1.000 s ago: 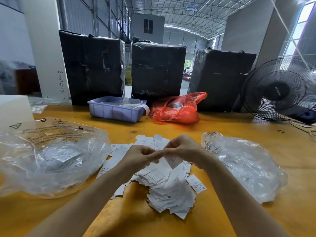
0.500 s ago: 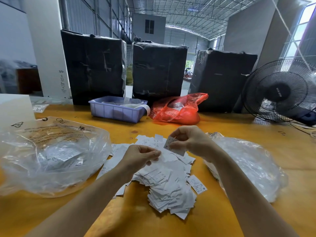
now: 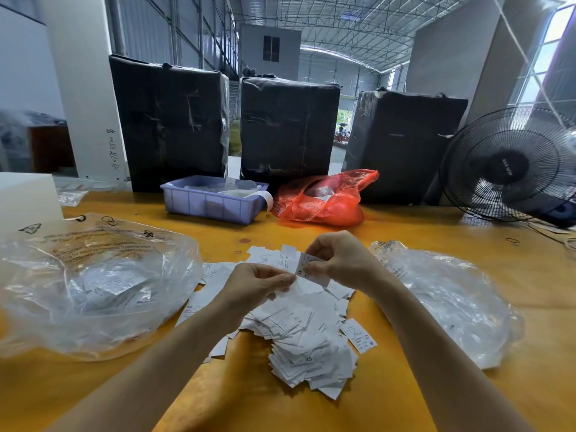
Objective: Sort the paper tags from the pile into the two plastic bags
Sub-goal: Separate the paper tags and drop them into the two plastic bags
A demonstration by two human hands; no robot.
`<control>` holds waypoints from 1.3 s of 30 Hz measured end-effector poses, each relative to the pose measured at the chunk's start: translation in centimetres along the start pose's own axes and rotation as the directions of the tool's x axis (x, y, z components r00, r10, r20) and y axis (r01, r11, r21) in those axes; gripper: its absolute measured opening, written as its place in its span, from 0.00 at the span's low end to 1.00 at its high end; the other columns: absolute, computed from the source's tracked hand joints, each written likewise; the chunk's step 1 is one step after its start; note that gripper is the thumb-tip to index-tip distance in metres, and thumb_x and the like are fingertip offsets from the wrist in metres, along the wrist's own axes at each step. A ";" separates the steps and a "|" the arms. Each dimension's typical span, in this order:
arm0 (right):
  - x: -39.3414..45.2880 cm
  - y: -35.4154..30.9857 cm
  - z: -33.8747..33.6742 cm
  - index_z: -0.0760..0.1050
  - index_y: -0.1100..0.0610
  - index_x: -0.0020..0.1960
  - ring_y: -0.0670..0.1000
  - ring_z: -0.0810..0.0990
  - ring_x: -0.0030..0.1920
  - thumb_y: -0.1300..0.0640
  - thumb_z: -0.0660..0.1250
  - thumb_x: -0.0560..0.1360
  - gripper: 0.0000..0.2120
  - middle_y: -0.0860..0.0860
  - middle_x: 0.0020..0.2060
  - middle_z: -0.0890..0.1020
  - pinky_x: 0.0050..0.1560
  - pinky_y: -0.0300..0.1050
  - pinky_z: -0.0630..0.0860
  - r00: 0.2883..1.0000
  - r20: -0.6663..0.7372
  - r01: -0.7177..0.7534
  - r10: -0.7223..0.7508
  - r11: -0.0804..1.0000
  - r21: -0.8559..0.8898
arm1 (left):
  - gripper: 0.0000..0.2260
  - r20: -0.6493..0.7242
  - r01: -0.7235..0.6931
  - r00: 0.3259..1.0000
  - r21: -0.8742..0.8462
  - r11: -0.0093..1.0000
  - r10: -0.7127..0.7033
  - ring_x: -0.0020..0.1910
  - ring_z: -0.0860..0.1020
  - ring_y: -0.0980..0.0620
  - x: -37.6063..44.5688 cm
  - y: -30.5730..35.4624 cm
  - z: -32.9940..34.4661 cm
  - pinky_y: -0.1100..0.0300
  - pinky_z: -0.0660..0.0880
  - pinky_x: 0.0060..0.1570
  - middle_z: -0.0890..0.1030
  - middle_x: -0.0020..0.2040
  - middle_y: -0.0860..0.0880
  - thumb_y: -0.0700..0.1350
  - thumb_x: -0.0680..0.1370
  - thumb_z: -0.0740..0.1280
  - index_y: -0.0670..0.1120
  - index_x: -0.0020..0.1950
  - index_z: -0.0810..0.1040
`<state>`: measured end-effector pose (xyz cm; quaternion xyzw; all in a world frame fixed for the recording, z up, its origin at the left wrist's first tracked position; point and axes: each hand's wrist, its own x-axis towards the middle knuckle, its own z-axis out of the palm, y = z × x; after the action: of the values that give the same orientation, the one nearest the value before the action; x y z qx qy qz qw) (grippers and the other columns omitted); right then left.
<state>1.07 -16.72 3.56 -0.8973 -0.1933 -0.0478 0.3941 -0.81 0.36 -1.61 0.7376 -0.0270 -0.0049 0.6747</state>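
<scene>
While both hands hover over the heap of small white paper tags (image 3: pixel 299 335) on the yellow wooden table (image 3: pixel 405 232), I see my right hand (image 3: pixel 339 260) pinching a white printed tag marked XL (image 3: pixel 307 268) between thumb and fingertips, just above the heap's far edge. My left hand (image 3: pixel 258 285), fingers curled, pinches another white slip (image 3: pixel 285 291) right beside it. Left of the heap sits the large crumpled clear plastic bag (image 3: pixel 93 285), tags inside; right of the heap lies the smaller clear plastic bag (image 3: pixel 452 300). Beyond the heap stand a lilac plastic tray (image 3: pixel 212 202) and a red plastic bag (image 3: pixel 321 201).
</scene>
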 end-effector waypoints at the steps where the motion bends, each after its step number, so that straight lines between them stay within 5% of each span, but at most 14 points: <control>1: 0.0 0.0 0.0 0.78 0.62 0.47 0.51 0.81 0.41 0.67 0.72 0.70 0.06 0.56 0.42 0.83 0.44 0.46 0.80 1.000 0.003 -0.006 0.006 1.000 -0.002 | 0.05 0.003 -0.002 1.000 -0.001 1.000 0.002 0.31 0.73 0.57 0.0 0.0 0.0 0.66 0.70 0.33 0.83 0.33 0.51 0.46 0.70 0.74 0.46 0.42 0.85; 6: -0.1 -0.2 0.0 0.77 0.60 0.44 0.52 0.81 0.41 0.66 0.73 0.70 0.06 0.57 0.42 0.83 0.46 0.47 0.80 0.997 0.065 -0.048 0.045 0.998 0.051 | 0.04 0.020 -0.006 1.000 -0.016 1.000 0.007 0.34 0.79 0.55 0.0 0.0 0.0 0.58 0.73 0.45 0.85 0.39 0.49 0.46 0.71 0.73 0.46 0.42 0.85; 18: -0.3 0.0 0.1 0.79 0.61 0.47 0.56 0.84 0.44 0.63 0.75 0.68 0.09 0.59 0.43 0.84 0.50 0.52 0.79 0.973 0.201 -0.131 0.113 0.989 0.075 | 0.11 0.060 -0.034 0.998 -0.029 0.999 0.035 0.33 0.82 0.54 -0.4 0.3 0.0 0.55 0.75 0.48 0.85 0.35 0.47 0.53 0.64 0.72 0.46 0.36 0.85; 25: -0.3 0.3 0.5 0.77 0.60 0.49 0.56 0.84 0.44 0.63 0.76 0.67 0.13 0.58 0.43 0.84 0.51 0.52 0.80 0.960 0.254 -0.147 0.121 0.986 0.085 | 0.13 0.030 -0.005 1.000 -0.030 1.000 0.006 0.32 0.83 0.54 -0.4 0.5 0.2 0.60 0.73 0.38 0.84 0.33 0.46 0.53 0.64 0.70 0.45 0.38 0.84; 31: -0.1 0.4 0.7 0.71 0.53 0.56 0.47 0.77 0.39 0.64 0.78 0.64 0.25 0.51 0.41 0.76 0.40 0.40 0.78 0.962 0.264 -0.104 0.071 0.988 0.115 | 0.09 0.084 0.002 0.996 -0.017 1.000 -0.001 0.33 0.83 0.51 -0.4 0.1 0.1 0.62 0.76 0.36 0.84 0.34 0.43 0.49 0.69 0.71 0.45 0.35 0.84; 35: -0.3 0.7 0.6 0.69 0.49 0.57 0.48 0.77 0.42 0.65 0.79 0.62 0.30 0.51 0.43 0.74 0.44 0.47 0.78 0.945 0.324 -0.088 0.050 0.991 0.105 | 0.11 0.014 0.021 1.000 -0.085 0.996 -0.020 0.32 0.81 0.51 -0.2 0.2 0.1 0.62 0.77 0.33 0.84 0.36 0.43 0.49 0.67 0.72 0.42 0.40 0.84; 39: -0.3 0.7 0.8 0.65 0.47 0.61 0.47 0.76 0.42 0.66 0.79 0.62 0.36 0.51 0.46 0.72 0.43 0.45 0.79 0.943 0.333 -0.069 0.026 0.991 0.116 | 0.10 0.081 0.046 0.996 -0.049 0.998 -0.042 0.31 0.81 0.52 -0.4 0.3 0.2 0.63 0.77 0.31 0.84 0.36 0.42 0.49 0.68 0.71 0.42 0.39 0.83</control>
<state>1.03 -16.64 2.44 -0.8704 -0.2375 0.1251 0.4127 -1.24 0.18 -1.35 0.7199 -0.0374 -0.0499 0.6912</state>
